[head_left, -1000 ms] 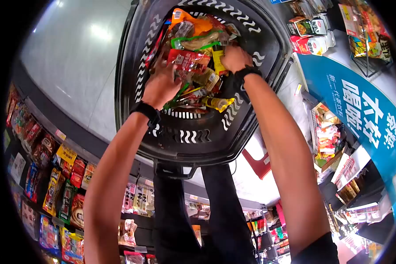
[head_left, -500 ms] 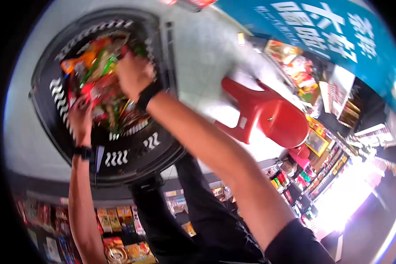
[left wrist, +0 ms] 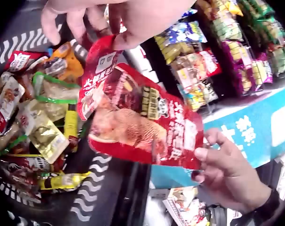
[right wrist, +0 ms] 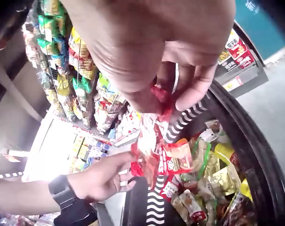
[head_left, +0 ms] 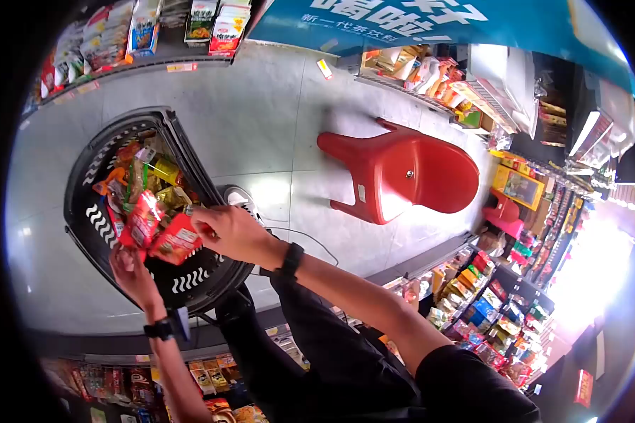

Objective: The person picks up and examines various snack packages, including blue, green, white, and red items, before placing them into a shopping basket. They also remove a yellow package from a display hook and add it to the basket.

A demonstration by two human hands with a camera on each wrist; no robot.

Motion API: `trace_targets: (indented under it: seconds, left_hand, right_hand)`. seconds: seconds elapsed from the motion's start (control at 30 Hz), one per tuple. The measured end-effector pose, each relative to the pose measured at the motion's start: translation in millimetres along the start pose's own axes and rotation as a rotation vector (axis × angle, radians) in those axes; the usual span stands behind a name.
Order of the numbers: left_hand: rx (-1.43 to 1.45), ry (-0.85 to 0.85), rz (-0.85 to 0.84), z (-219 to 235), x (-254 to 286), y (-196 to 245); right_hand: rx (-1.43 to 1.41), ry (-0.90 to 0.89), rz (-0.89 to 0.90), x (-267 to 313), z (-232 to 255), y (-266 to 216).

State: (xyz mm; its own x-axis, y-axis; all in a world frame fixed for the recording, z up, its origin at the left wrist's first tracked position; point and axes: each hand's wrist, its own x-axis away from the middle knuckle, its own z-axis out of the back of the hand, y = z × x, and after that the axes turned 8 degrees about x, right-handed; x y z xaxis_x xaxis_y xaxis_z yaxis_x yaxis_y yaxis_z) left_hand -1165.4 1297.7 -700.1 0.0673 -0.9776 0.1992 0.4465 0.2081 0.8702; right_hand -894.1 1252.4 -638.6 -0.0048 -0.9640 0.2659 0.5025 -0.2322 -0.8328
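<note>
Both hands are over the near rim of a black shopping basket [head_left: 85,204]. My left hand [head_left: 135,278] grips a red snack packet [head_left: 146,217] by its lower edge; in the left wrist view, that hand's fingers [left wrist: 119,35] come from above onto the packet's end. My right hand [head_left: 236,234] pinches the edge of a second red snack packet [head_left: 176,241], printed with a food picture [left wrist: 128,127]. The two packets overlap. Inside the basket lie a gold packet [right wrist: 223,179], a green-edged clear pack [left wrist: 55,89], a yellow-wrapped snack [left wrist: 62,181] and an orange packet [left wrist: 67,61].
A red plastic chair [head_left: 402,173] stands on the grey tiled floor to the right. Snack shelves [head_left: 473,303] run along the near side, with another shelf [head_left: 141,63] at the far left. A blue sign panel [head_left: 374,25] hangs beyond. A shoe [head_left: 241,199] is beside the basket.
Both hands have come up from among the packets and now hold two red snack packets near the rim. The head view has swung right, bringing the chair into view and the basket to the left.
</note>
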Motion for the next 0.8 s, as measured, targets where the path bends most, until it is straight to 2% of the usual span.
trace_targets:
  seconds: [0.03, 0.07, 0.1, 0.13, 0.17, 0.23, 0.27, 0.3, 0.37, 0.4, 0.47, 0.5, 0.57, 0.63, 0.67, 0.7, 0.73, 0.77, 0.8]
  left_hand:
    - [-0.083, 0.002, -0.027, 0, 9, 19]
    - [-0.036, -0.009, 0.022, 2, 10, 39]
    - [0.147, -0.012, -0.004, -10, 36, 62]
    - [0.115, -0.038, 0.035, -12, 53, 82]
    - [0.082, -0.060, 0.072, -9, 66, 96]
    - [-0.373, -0.058, -0.277, -2, 97, 98]
    - [-0.209, -0.085, -0.136, -3, 112, 115]
    - [-0.201, -0.076, -0.223, -5, 125, 127]
    - [0.209, -0.231, 0.089, -1, 145, 181]
    - [0.301, -0.212, 0.101, 1, 162, 190]
    - [0.440, -0.132, 0.118, 11, 195, 190]
    - [0.388, -0.121, 0.108, 21, 211, 189]
    - [0.380, -0.083, 0.080, 49, 245, 201]
    - [0.289, -0.113, 0.074, 101, 277, 201]
    - [0.208, -0.173, 0.098, 129, 290, 202]
    - [0.115, -0.218, 0.135, 160, 304, 203]
    - [0.194, -0.196, 0.120, 184, 321, 198]
    - [0.269, -0.140, 0.099, 209, 342, 195]
    - [0.134, -0.005, 0.055, 235, 361, 205]
  right_hand:
    - [-0.071, -0.041, -0.055, 11, 8, -1]
    - [-0.168, -0.003, -0.097, 22, 13, -4]
    - [-0.265, 0.033, -0.137, 30, 16, -7]
    - [-0.314, 0.108, -0.039, 38, 13, -2]
    - [-0.415, -0.078, -0.248, 44, 39, -21]
    - [-0.610, -0.088, -0.251, 60, 47, -27]
    - [-0.639, -0.103, -0.253, 68, 54, -32]
    - [-0.708, -0.063, -0.199, 78, 55, -32]
    - [-0.674, -0.082, -0.136, 98, 64, -39]
    - [-0.746, -0.064, -0.163, 111, 62, -41]
    - [-0.496, -0.012, -0.071, 142, 71, -61]
    - [-0.331, 0.034, -0.027, 160, 76, -79]
    - [-0.250, 0.053, 0.154, 199, 74, -101]
    - [-0.140, 0.071, 0.034, 248, 64, -134]
    - [-0.123, 0.154, 0.102, 270, 59, -149]
    - [-0.109, 0.203, 0.086, 292, 52, -166]
    - [-0.082, 0.251, 0.124, 311, 43, -178]
    - [-0.118, 0.227, 0.099, 332, 43, -200]
    - [-0.205, 0.133, -0.015, 351, 43, -221]
